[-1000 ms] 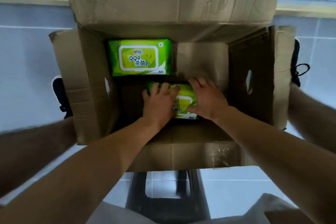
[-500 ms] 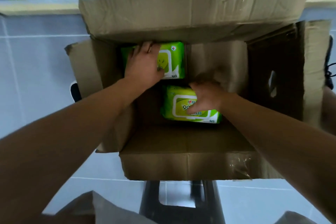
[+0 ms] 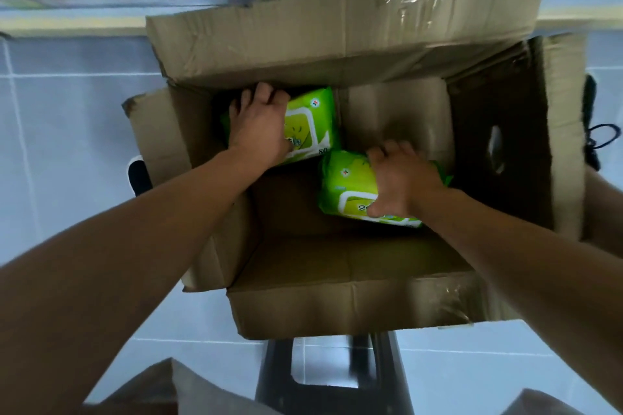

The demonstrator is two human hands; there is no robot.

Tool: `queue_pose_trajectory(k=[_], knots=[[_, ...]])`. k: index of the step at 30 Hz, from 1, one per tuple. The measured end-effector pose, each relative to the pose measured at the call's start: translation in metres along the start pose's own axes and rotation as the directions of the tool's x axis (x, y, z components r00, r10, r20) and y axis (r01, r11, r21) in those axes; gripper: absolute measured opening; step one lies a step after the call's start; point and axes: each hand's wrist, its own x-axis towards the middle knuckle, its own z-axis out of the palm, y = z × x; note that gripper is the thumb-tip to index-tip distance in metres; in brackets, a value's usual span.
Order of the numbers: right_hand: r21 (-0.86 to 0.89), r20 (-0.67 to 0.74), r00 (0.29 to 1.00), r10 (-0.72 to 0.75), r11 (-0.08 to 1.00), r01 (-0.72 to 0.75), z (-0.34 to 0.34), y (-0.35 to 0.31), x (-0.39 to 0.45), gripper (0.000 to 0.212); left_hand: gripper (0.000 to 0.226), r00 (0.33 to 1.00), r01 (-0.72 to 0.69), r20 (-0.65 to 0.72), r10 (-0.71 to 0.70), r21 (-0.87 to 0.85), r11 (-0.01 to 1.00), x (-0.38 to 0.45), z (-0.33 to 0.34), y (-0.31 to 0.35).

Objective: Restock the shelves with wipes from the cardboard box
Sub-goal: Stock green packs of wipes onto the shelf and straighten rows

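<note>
While both arms reach down into the box (image 3: 337,300), the job looks close to its end on the supply side: only two packs can be seen inside, with bare cardboard floor around them, so by my reckoning most of the stock is already out, though the shelves are not in sight and I cannot say how full they are. Going left to right, the left hand (image 3: 259,128) lies over the far pack (image 3: 313,124) at about eleven o'clock in the box, fingers curled over its far edge in a grasp, the pack tipped a little and hard against the back wall. Touching it at its near right corner, towards three o'clock, the near pack (image 3: 344,188) is grasped by the right hand (image 3: 401,178), thumb on the near edge and fingers bent over the top, with its left end raised. What is left, as I judge it, is to lift both packs clear and shelve them. Each pack is a soft, bright green pillow wrapper with a white-framed flap label on top, crimped at the ends and slightly puffy, so it should dent under the fingers. Under the box stands a dark stool (image 3: 330,377) on pale floor tiles.
</note>
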Motion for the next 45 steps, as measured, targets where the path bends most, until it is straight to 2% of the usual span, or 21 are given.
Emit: queue_pose_trajectory(k=[3, 5, 7, 10, 12, 16, 19, 23, 27, 35, 45], knots=[[0.028, -0.142, 0.98, 0.14, 0.99, -0.137, -0.011, 0.022, -0.014, 0.1, 0.077, 0.999, -0.03, -0.024, 0.03, -0.007, 1.0, -0.014, 0.002, 0.002], [0.121, -0.259, 0.924, 0.281, 0.959, -0.257, -0.017, 0.034, -0.02, 0.1, 0.077, 0.998, -0.034, -0.046, 0.036, 0.034, 0.999, -0.025, 0.005, 0.008], [0.225, -0.377, 0.845, 0.38, 0.922, -0.315, -0.019, 0.036, -0.019, 0.098, 0.074, 0.996, -0.046, -0.07, 0.052, 0.083, 0.995, -0.036, 0.008, 0.011], [0.26, -0.483, 0.771, 0.415, 0.909, -0.326, -0.012, 0.03, -0.011, 0.091, 0.079, 0.992, -0.111, -0.049, 0.116, 0.086, 0.99, -0.049, 0.013, 0.013], [0.258, -0.482, 0.781, 0.397, 0.916, -0.307, -0.003, 0.022, -0.003, 0.089, 0.093, 0.993, -0.119, -0.011, 0.121, 0.086, 0.989, -0.058, 0.019, 0.013], [0.194, -0.507, 0.795, 0.333, 0.943, -0.271, 0.013, 0.018, 0.007, 0.094, 0.116, 0.996, -0.05, 0.077, 0.041, 0.126, 0.991, -0.067, 0.034, 0.008], [0.21, -0.494, 0.799, 0.344, 0.939, -0.274, 0.017, 0.019, 0.011, 0.104, 0.117, 0.99, -0.024, 0.141, 0.009, 0.103, 0.994, -0.063, 0.035, 0.005], [0.16, -0.487, 0.81, 0.328, 0.945, -0.286, 0.02, 0.017, 0.012, 0.105, 0.109, 0.985, -0.014, 0.17, 0.006, 0.051, 0.999, -0.058, 0.025, 0.005], [0.254, -0.453, 0.818, 0.355, 0.931, -0.263, 0.002, 0.022, 0.0, 0.099, 0.103, 0.994, 0.035, 0.101, -0.031, -0.036, 0.999, -0.065, 0.002, 0.006], [0.384, -0.546, 0.723, 0.424, 0.893, -0.234, -0.061, 0.004, -0.066, 0.099, 0.102, 0.99, 0.05, -0.126, -0.064, -0.111, 0.993, -0.104, -0.083, 0.017], [0.35, -0.703, 0.641, 0.308, 0.935, -0.065, -0.149, -0.071, -0.149, 0.098, 0.103, 0.899, 0.088, -0.389, -0.2, -0.288, 0.954, -0.195, -0.201, -0.035]])
